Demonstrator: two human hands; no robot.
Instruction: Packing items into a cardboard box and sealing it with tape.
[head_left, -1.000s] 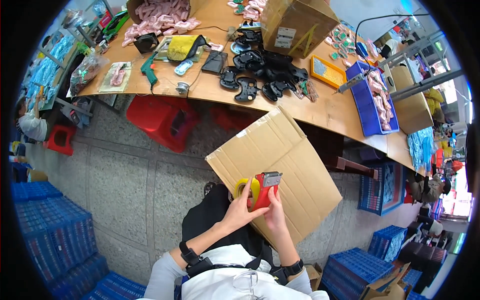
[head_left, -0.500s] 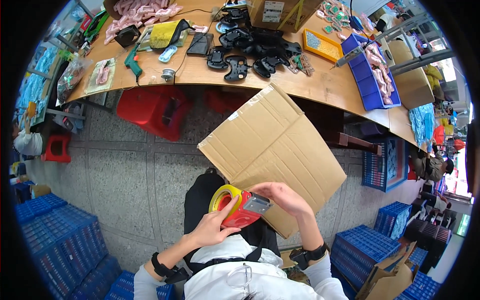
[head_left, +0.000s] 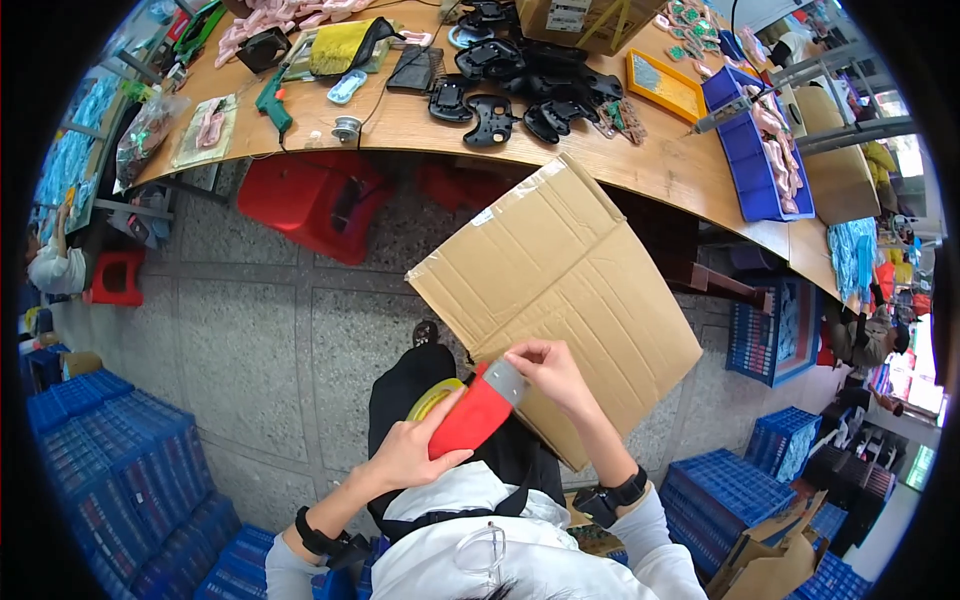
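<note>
A red tape dispenser with a yellow-rimmed roll is in my left hand, whose fingers and thumb wrap around its body. The roll is partly covered by the red body. At the dispenser's grey metal end, my right hand has thumb and fingers pinched together. Whatever lies between those fingertips is too small to make out. A large closed cardboard box stands tilted just beyond both hands, with strips of clear tape along its far left edge.
Ahead is a wooden workbench with black game controller shells, a green glue gun, a yellow tray and a blue bin of pink parts. Red stools sit beneath. Blue crates are stacked at both sides.
The dispenser has turned in my left hand, so its red side shows more and the roll less. My right hand has gone from loosely curved beside it to a pinch at its metal end.
</note>
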